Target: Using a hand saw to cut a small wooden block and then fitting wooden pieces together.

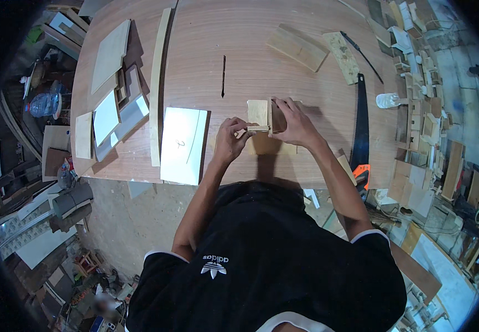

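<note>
Near the table's front edge, my left hand (230,139) pinches the left end of a thin wooden strip (259,128) between thumb and fingers. My right hand (296,126) is closed round an upright wooden panel (270,117), thumb at its near end and fingers at the far end. A pale wooden block (258,112) lies against the panel's left side, just beyond the strip. Beneath these pieces is a flat yellowish board (281,148), partly in shadow. Whether the strip and panel are joined cannot be seen.
Left on the table (195,72) are a white board (182,145), a long wooden batten (159,94) and stacked panels (110,55). Right are a handsaw (360,124), a wooden plank (297,46), a speckled strip (341,57), a thin dark tool (362,57) and a plastic bottle (388,100).
</note>
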### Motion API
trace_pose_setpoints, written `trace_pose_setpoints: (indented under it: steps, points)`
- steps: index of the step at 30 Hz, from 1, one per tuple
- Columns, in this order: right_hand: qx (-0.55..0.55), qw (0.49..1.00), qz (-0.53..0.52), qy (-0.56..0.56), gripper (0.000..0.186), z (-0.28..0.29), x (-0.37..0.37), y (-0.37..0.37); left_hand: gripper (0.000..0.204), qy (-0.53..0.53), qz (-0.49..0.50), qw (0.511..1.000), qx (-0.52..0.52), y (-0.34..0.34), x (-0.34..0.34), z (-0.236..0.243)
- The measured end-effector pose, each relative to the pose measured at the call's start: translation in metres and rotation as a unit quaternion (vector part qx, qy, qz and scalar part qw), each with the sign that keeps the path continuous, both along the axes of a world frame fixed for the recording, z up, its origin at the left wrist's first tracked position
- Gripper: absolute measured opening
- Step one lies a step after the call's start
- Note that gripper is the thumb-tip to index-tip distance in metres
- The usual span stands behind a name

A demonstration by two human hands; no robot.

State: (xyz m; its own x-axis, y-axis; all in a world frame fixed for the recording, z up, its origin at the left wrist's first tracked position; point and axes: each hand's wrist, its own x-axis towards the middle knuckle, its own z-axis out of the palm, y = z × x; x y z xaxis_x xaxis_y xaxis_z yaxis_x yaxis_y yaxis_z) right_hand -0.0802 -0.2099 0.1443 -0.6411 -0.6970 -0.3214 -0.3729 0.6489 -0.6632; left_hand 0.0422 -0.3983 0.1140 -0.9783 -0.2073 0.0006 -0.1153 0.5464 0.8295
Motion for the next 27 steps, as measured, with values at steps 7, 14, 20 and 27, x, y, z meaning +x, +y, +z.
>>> trace_pose_setpoints:
  steps: [7, 14, 20, 27]
  points:
    - [-0.041, 0.995, 0.020, 0.092, 0.095, -0.009, -0.006, 0.001, 0.024, -0.002, 0.006, 1.000, 0.019, 0.001, 0.000, 0.007]
    - [-0.049, 0.994, 0.016, 0.099, 0.097, -0.010, -0.006, 0.000, 0.024, -0.011, -0.009, 1.000, -0.003, -0.001, 0.000, 0.007]
    - [-0.040, 0.993, 0.003, 0.115, 0.096, -0.009, -0.004, 0.000, 0.025, -0.001, -0.005, 1.000, 0.010, -0.001, 0.000, 0.003]
    - [-0.041, 0.994, -0.010, 0.098, 0.099, -0.010, -0.001, 0.000, 0.025, 0.008, -0.007, 1.000, 0.003, -0.002, 0.000, 0.000]
